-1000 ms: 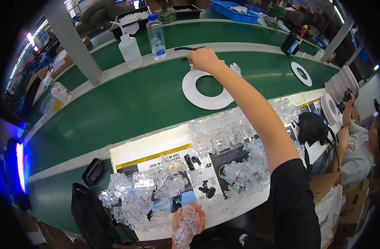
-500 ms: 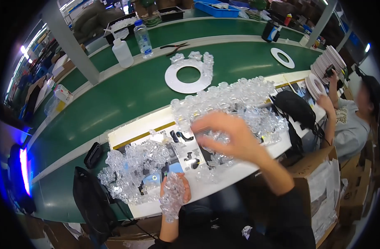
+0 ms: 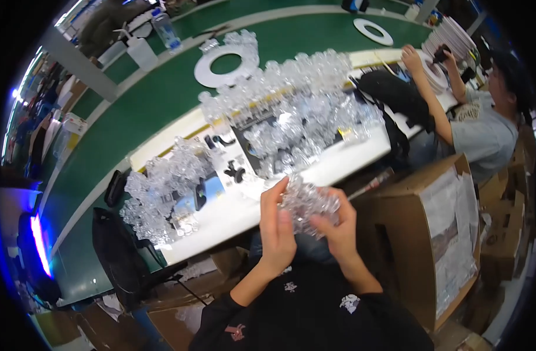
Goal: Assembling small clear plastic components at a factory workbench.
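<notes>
A bunch of small transparent plastic pieces point(image 3: 308, 206) is held up between my two hands, just off the near edge of the white board. My left hand point(image 3: 277, 225) wraps its left side, fingers pointing up. On the other side, my right hand point(image 3: 342, 227) closes round the bunch, thumb across its front. Beyond them, more transparent plastic pieces point(image 3: 303, 126) lie heaped on the board, with upright ones lined along its far side. A second heap of pieces point(image 3: 168, 184) sits to the left. Exact shapes in the held bunch are hard to make out.
On the green table point(image 3: 127, 126) a flat white ring point(image 3: 205, 71) carries several transparent pieces. Another white ring point(image 3: 373, 31) lies farther right. A black bag point(image 3: 394, 96), a black pouch point(image 3: 113, 245) and an open cardboard box point(image 3: 420, 205) are close by. A co-worker point(image 3: 484, 120) works at the right.
My right hand has come back from over the heap to meet my left at the transparent bunch. My left hand has moved right and up with it. The whole view has shifted.
</notes>
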Demonstrator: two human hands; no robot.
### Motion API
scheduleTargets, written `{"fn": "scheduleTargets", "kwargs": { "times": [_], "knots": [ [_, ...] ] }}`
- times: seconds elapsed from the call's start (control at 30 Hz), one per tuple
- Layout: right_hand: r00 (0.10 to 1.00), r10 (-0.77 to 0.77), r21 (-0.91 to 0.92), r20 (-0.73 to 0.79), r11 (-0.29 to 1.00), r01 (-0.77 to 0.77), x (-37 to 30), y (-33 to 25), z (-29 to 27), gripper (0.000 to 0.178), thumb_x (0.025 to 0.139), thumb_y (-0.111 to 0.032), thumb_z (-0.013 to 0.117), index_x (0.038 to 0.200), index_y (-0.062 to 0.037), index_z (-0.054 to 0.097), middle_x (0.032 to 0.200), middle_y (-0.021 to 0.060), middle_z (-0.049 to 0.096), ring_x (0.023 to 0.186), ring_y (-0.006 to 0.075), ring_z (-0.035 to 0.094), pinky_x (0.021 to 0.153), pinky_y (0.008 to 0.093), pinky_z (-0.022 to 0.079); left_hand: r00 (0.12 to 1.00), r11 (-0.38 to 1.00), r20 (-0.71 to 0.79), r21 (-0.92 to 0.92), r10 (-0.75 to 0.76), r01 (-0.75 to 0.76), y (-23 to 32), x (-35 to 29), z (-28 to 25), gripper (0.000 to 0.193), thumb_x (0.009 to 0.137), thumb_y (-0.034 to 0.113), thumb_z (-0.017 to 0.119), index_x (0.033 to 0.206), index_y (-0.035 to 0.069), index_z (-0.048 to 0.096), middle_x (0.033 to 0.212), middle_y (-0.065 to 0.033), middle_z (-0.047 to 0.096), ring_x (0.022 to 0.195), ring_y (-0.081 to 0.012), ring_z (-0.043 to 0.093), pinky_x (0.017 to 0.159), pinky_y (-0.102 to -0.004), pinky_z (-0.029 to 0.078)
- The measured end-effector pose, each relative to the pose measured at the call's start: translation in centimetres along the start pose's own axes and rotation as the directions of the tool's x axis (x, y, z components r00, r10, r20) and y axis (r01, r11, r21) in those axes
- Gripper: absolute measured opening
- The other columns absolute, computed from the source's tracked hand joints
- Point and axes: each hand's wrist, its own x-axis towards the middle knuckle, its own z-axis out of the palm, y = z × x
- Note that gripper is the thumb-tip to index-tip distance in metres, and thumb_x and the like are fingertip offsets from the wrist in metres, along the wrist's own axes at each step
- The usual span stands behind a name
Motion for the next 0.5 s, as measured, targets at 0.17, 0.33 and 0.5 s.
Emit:
{"fn": "scheduleTargets", "kwargs": {
  "times": [0.17,0.33,0.5],
  "knots": [
    [0.998,0.042,0.31,-0.051,0.951,-0.024,-1.1,-0.6,-3.4,0.044,0.072,-0.01,0.069,0.109,0.001,0.049,0.1,0.0092,0.06,0.092,0.0145,0.058,0.083,0.028,0.045,0.896,0.84,0.372,-0.383,-0.242,0.385,1.5,-0.2,-0.3,0.046,0.091,0.024,0.041,0.125,-0.007,0.037,0.115,-0.0159,0.048,0.104,-0.0177,0.049,0.09,-0.0289,0.037],
    [0.995,0.1,0.443,-0.027,0.893,-0.078,-2.5,0.2,-4.0,0.045,0.071,-0.012,0.07,0.108,0.0015,0.049,0.099,0.0097,0.06,0.09,0.0159,0.059,0.082,0.0299,0.047,0.852,0.768,0.467,-0.449,-0.234,0.457,0.9,0.1,-0.6,0.034,0.086,0.0,0.048,0.119,-0.006,0.044,0.105,-0.0101,0.055,0.096,-0.013,0.053,0.087,-0.0253,0.04],
    [0.998,0.059,0.35,0.0,0.935,-0.055,-2.8,0.7,-4.5,0.046,0.07,-0.011,0.071,0.108,0.0019,0.049,0.098,0.0097,0.06,0.089,0.0139,0.058,0.08,0.0283,0.047,0.898,0.842,0.339,-0.362,-0.28,0.399,0.5,0.2,0.1,0.025,0.08,-0.003,0.058,0.105,-0.005,0.056,0.093,-0.0073,0.057,0.086,-0.0119,0.055,0.079,-0.0227,0.042]
  ]
}}
